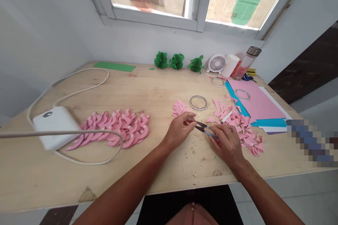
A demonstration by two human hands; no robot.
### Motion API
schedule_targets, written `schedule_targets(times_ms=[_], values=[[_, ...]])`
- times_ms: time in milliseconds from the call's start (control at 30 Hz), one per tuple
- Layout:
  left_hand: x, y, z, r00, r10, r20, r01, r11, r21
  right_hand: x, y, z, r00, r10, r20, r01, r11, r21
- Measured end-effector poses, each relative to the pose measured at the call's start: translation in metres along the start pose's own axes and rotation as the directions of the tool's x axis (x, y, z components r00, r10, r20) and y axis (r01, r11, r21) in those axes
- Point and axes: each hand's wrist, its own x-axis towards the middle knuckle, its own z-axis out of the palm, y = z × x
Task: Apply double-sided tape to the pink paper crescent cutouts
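My right hand (228, 142) grips a pair of thread snips (202, 128), whose dark blades point left toward my other hand. Thumb and fingertips of my left hand (182, 126) are pinched together at the blade tips; what they hold, if anything, is too small or hidden to name. Just behind the left hand lies a small pile of pink paper pieces (179, 106). Pink paper scraps (246, 130) are heaped beside and beyond my right hand. Farther left, curved pink paper strips (126, 128) lie in overlapping rows.
A roll of tape (198, 102) lies beyond my hands. A white power bank (55, 126) with a looping cable (105, 162) occupies the left side. Green paper ornaments (176, 62), a small fan (217, 63) and a bottle (245, 64) line the back. Coloured sheets (260, 102) are stacked right.
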Motion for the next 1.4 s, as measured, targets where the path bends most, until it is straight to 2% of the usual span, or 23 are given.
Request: schedule_targets(times_ms=[200, 467, 1133, 1267, 1400], values=[[-0.0012, 0.0065, 0.001, 0.99, -0.106, 0.094, 0.125, 0.963, -0.238, -0.0001, -0.0007, 0.0003, 1.0, -0.013, -0.008, 0.013, 1.0, 0.014], [0.0018, 0.0033, -0.0035, 0.985, -0.133, 0.11, 0.15, 0.976, -0.159, -0.0009, -0.0007, 0.0007, 1.0, -0.031, -0.001, 0.031, 0.999, 0.023], [-0.0018, 0.0102, -0.0002, 0.972, -0.224, 0.064, 0.233, 0.933, -0.273, 0.0, -0.0029, -0.0001, 0.999, -0.049, 0.011, 0.049, 0.999, 0.022], [-0.0002, 0.0084, -0.0021, 0.98, -0.169, 0.103, 0.19, 0.948, -0.254, -0.0004, -0.0019, 0.0004, 0.998, -0.054, 0.018, 0.054, 0.998, 0.019], [-0.001, 0.0074, -0.0017, 0.995, -0.058, 0.08, 0.065, 0.994, -0.083, 0.0002, -0.0024, 0.0001, 0.998, -0.061, 0.033, 0.06, 0.998, 0.026]])
